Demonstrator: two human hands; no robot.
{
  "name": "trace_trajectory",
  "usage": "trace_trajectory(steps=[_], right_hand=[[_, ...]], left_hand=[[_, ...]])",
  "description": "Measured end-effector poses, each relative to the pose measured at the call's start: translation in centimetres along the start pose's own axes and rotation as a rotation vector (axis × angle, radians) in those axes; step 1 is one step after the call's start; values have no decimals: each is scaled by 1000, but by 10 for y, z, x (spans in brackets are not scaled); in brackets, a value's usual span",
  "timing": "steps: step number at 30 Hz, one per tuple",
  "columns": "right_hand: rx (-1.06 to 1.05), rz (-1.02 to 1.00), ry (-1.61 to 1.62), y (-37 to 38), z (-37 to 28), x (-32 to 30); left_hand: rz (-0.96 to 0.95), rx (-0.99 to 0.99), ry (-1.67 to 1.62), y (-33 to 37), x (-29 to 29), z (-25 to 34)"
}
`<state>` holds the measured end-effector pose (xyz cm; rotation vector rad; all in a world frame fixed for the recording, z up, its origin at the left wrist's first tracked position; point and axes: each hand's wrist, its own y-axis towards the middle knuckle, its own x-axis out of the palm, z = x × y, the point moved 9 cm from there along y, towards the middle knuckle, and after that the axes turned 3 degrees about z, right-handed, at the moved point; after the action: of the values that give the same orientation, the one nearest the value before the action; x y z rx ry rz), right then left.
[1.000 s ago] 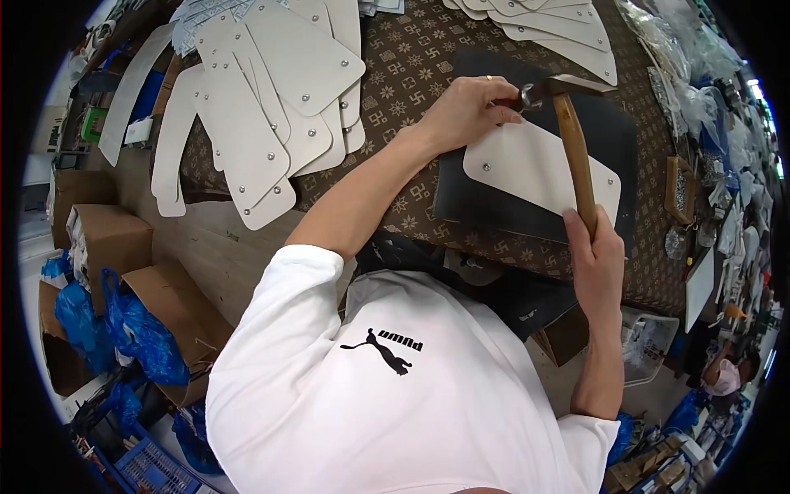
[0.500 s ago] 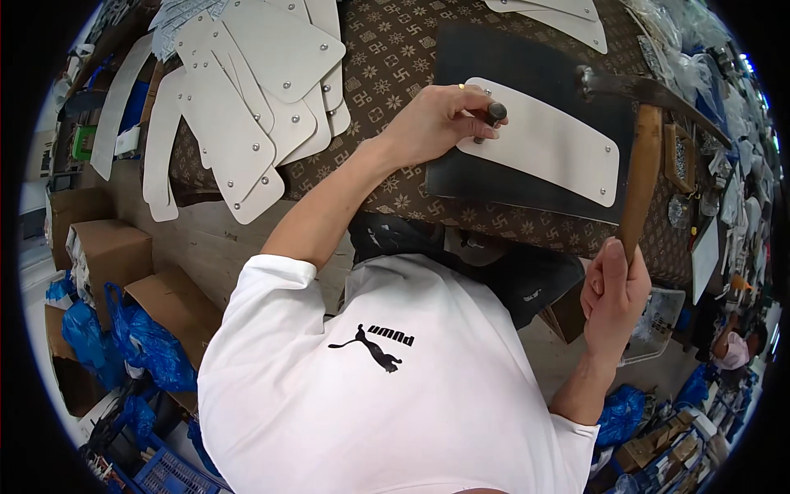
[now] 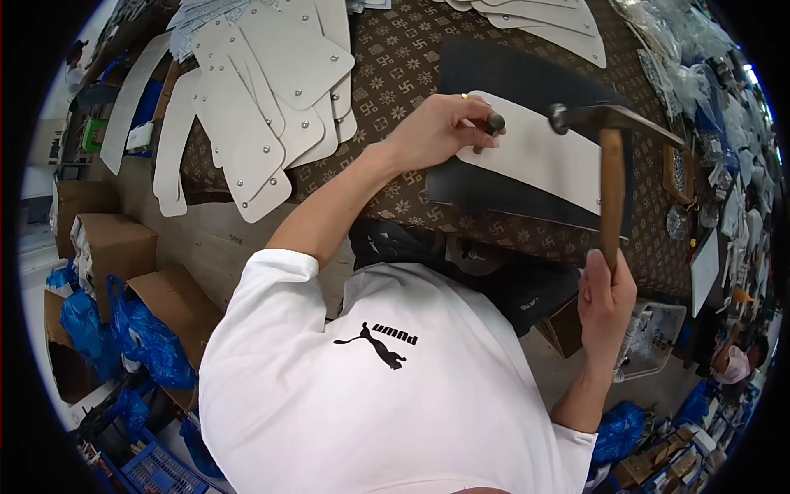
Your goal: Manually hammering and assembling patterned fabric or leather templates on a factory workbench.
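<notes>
Between the fingers of my left hand (image 3: 440,130) a short dark metal punch (image 3: 495,123) stands on the left end of a white panel (image 3: 539,146). That panel lies on a black mat (image 3: 469,66) on the table. My right hand (image 3: 607,298) is wrapped round the wooden handle of a hammer (image 3: 611,189). The hammer is raised over the panel's right part, its head to the right of the punch and apart from it. Its handle hides part of the panel's right end. What lies under the punch tip is hidden by my fingers.
Several white panels with metal studs (image 3: 280,107) are piled on the patterned tablecloth (image 3: 387,58) at the left. More panels (image 3: 551,20) lie at the far side. A wooden tray of small parts (image 3: 679,169) sits at the right. Cardboard boxes (image 3: 119,247) and blue bags (image 3: 156,346) stand on the floor.
The hammer has swung left, its head now closer to the punch. My left hand keeps the punch at the panel's left end. The whole view has shifted slightly.
</notes>
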<state>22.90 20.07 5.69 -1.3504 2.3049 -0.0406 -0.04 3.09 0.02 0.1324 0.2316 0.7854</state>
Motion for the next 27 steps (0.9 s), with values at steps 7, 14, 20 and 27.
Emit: trace_trajectory(steps=[7, 14, 20, 27], right_hand=[[-92, 356, 299, -19, 3, -80], [-22, 546, 364, -36, 33, -121], [-79, 622, 287, -19, 27, -141], [-827, 360, 656, -13, -76, -163]], left_hand=[[-36, 85, 37, 88, 82, 14], [-95, 131, -16, 151, 160, -8], [-134, 123, 73, 158, 176, -18], [-146, 167, 58, 158, 183, -11]])
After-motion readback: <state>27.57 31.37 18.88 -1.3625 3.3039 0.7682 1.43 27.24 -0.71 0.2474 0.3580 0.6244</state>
